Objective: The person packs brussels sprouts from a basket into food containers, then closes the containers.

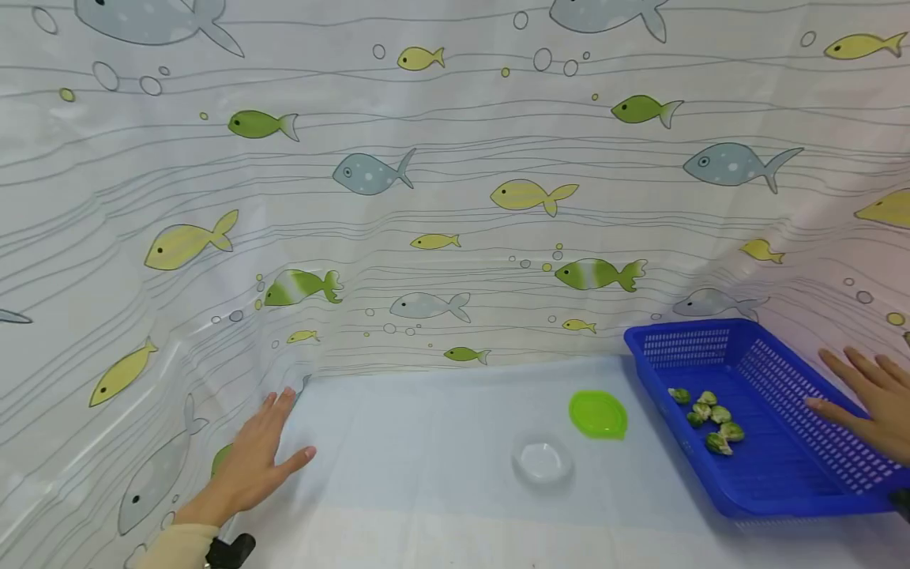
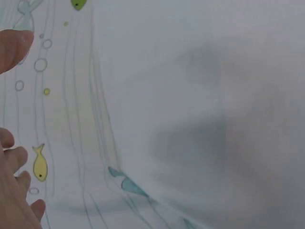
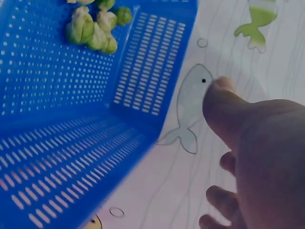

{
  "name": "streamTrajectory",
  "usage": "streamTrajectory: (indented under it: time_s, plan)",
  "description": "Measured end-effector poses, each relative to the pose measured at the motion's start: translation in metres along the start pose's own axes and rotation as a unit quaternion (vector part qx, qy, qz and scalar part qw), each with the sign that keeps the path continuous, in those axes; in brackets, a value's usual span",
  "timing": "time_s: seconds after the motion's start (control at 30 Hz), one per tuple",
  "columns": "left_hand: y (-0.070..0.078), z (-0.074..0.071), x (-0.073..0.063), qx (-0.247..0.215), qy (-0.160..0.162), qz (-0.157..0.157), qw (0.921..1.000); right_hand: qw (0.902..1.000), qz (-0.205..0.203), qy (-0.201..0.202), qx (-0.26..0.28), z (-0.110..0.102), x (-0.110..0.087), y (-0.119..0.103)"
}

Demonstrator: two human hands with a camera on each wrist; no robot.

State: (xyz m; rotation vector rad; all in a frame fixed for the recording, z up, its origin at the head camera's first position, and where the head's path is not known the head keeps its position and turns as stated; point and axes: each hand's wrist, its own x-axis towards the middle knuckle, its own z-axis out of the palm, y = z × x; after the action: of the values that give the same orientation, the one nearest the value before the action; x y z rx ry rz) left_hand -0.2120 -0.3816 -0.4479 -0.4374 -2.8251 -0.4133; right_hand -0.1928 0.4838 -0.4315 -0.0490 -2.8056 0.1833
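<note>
I've the left hand (image 1: 249,460) lower left, right hand (image 1: 873,401) near the blue basket (image 1: 778,462) lower right, both spread, empty: seemingly poised; grasping needs reaching.

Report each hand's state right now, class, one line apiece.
Left hand: open, holding nothing.
Right hand: open, holding nothing, near the blue basket.

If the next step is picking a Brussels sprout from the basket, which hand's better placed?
Right, probably. The right hand is empty and beside the blue plastic basket, near the Brussels sprouts; the left hand, also empty, is much farther from them.
</note>
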Motion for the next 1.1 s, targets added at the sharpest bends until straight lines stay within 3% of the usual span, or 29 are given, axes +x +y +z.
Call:
streamTrajectory:
  time_s: [0.13, 0.3, 0.4, 0.5, 0.63, 0.77, 0.87, 1.1]
  plan:
    - [0.018, 0.018, 0.003, -0.047, -0.015, -0.011, 0.9987, 0.9989, -0.04, -0.02, -0.015, -0.003, 0.017, -0.007]
    - [0.053, 0.054, 0.012, -0.105, -0.028, -0.02, 0.9939, 0.9917, -0.079, -0.101, 0.017, -0.006, 0.042, -0.018]
    - [0.077, 0.075, 0.021, -0.166, -0.035, -0.028, 0.9851, 0.9871, -0.053, -0.146, 0.038, -0.001, 0.049, -0.024]
    - [0.101, 0.095, 0.031, -0.238, -0.031, -0.032, 0.9701, 0.9797, -0.028, -0.187, 0.068, 0.008, 0.054, -0.027]
    - [0.135, 0.123, 0.042, -0.309, -0.021, -0.007, 0.9509, 0.9679, 0.002, -0.232, 0.096, 0.022, 0.056, -0.028]
    - [0.164, 0.15, 0.049, -0.338, -0.034, 0.023, 0.9404, 0.9615, 0.014, -0.257, 0.097, 0.032, 0.055, -0.03]
    - [0.182, 0.165, 0.051, -0.348, -0.054, 0.027, 0.9354, 0.9574, 0.009, -0.27, 0.102, 0.038, 0.054, -0.035]
    - [0.214, 0.183, 0.057, -0.375, -0.064, 0.026, 0.9244, 0.9492, 0.019, -0.292, 0.115, 0.042, 0.049, -0.051]
